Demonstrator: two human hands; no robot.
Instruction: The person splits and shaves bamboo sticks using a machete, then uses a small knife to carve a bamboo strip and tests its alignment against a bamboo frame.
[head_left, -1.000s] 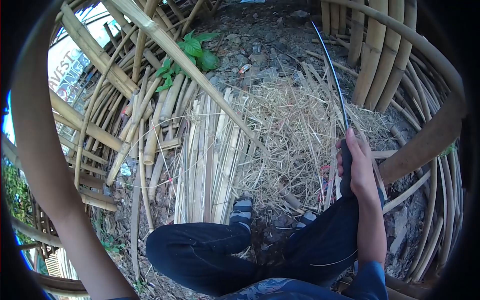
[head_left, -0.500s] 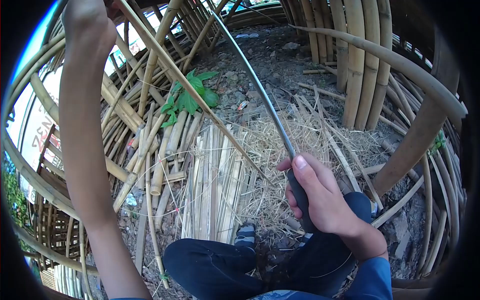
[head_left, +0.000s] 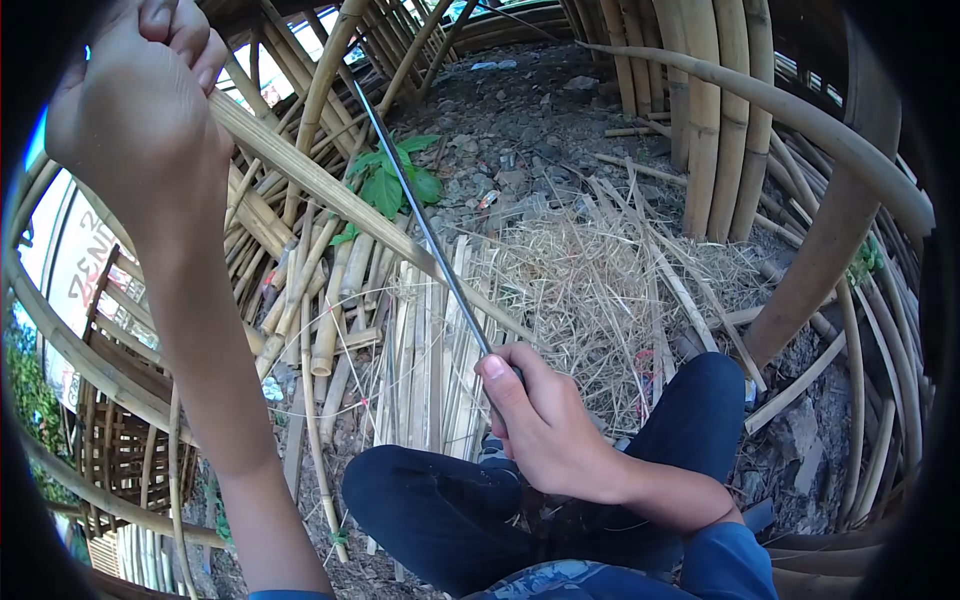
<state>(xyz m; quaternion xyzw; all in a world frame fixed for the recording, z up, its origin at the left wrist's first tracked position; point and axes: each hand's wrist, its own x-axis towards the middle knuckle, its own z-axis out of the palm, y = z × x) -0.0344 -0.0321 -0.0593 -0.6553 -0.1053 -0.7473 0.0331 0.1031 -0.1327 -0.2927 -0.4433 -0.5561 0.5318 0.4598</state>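
Head view: above dark trousers [head_left: 430, 510], the right hand [head_left: 545, 425] is wrapped firmly round the handle of a long knife [head_left: 430, 236], thumb uppermost. The left hand [head_left: 145, 95], raised, has its fingers curled round the upper end of a bamboo strip [head_left: 320, 187], which slants down toward the right hand. The blade crosses in front of the strip; whether they touch, I cannot tell. Beyond lie slats [head_left: 430, 370] and shavings [head_left: 575, 290], then a green plant [head_left: 385, 190] and upright poles [head_left: 735, 130].
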